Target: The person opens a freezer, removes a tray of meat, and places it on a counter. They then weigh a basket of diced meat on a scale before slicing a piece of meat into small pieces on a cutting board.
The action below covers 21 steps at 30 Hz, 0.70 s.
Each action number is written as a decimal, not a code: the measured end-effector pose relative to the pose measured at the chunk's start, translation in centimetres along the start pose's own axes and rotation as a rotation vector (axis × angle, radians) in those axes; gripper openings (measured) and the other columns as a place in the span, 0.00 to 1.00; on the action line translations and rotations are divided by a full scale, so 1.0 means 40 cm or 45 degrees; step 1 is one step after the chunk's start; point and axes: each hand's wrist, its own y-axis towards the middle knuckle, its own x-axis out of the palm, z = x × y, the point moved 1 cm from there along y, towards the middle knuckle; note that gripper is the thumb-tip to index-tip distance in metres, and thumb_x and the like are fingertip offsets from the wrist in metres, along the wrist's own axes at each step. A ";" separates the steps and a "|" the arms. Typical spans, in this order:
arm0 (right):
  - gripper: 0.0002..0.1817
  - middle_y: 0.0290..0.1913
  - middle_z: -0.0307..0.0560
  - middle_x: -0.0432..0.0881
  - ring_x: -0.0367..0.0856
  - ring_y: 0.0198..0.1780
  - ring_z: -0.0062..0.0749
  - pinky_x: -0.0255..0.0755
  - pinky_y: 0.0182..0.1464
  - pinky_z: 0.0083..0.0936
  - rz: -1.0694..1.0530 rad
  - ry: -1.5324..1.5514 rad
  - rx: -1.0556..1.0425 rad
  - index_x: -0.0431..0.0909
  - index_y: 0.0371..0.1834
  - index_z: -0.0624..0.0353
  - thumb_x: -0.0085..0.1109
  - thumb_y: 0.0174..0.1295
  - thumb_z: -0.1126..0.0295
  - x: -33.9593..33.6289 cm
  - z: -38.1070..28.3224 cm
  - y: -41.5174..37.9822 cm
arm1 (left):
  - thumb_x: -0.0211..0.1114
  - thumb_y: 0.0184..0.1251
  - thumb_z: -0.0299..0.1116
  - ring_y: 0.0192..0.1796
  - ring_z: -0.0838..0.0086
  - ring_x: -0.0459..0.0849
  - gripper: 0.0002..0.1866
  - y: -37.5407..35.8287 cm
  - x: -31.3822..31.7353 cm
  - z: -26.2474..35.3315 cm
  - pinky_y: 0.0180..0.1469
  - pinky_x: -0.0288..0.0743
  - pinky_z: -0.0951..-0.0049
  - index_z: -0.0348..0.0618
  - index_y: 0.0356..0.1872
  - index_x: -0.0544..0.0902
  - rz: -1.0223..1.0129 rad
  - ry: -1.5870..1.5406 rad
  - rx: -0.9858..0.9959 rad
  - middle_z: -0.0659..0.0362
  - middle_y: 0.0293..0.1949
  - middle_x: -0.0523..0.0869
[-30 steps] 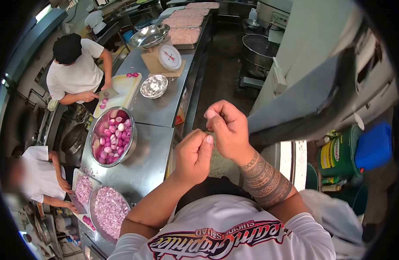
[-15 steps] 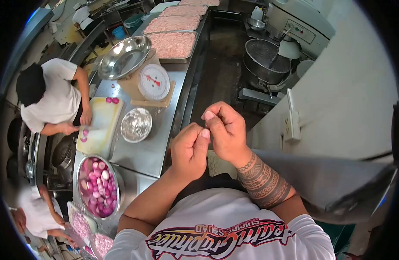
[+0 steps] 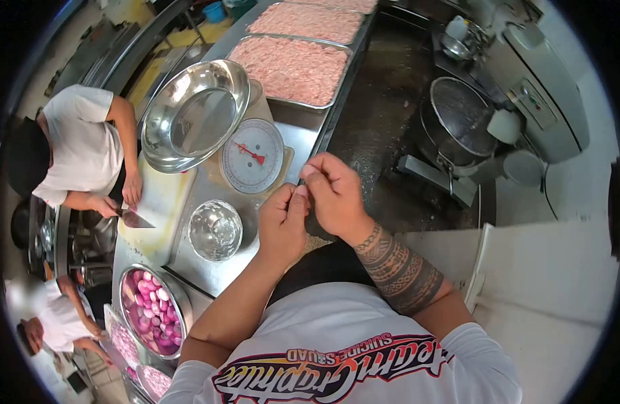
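Fingers of the left hand [image 3: 283, 222] and right hand [image 3: 335, 198] curled against their thumbs, any held material indiscernible; nearby stood a round-dialled scale [image 3: 251, 160], topped by a glossy, flared metal bowl [image 3: 197, 120].

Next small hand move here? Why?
Probably ease the left hand and right hand slightly apart and loosen the fingers. Both are curled thumb to finger, raised close together in front of the body; whether anything tiny is pinched can't be told, and parting them might show it. The scale stands ahead on the left.
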 end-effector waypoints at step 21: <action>0.31 0.60 0.67 0.86 0.85 0.63 0.56 0.75 0.66 0.40 -0.778 -0.394 0.212 0.79 0.65 0.72 0.59 0.75 0.52 0.013 0.438 0.570 | 0.77 0.66 0.33 0.65 0.48 0.85 0.34 0.143 -0.141 -0.301 0.66 0.77 0.58 0.29 0.68 0.71 0.956 0.794 -0.532 0.37 0.61 0.85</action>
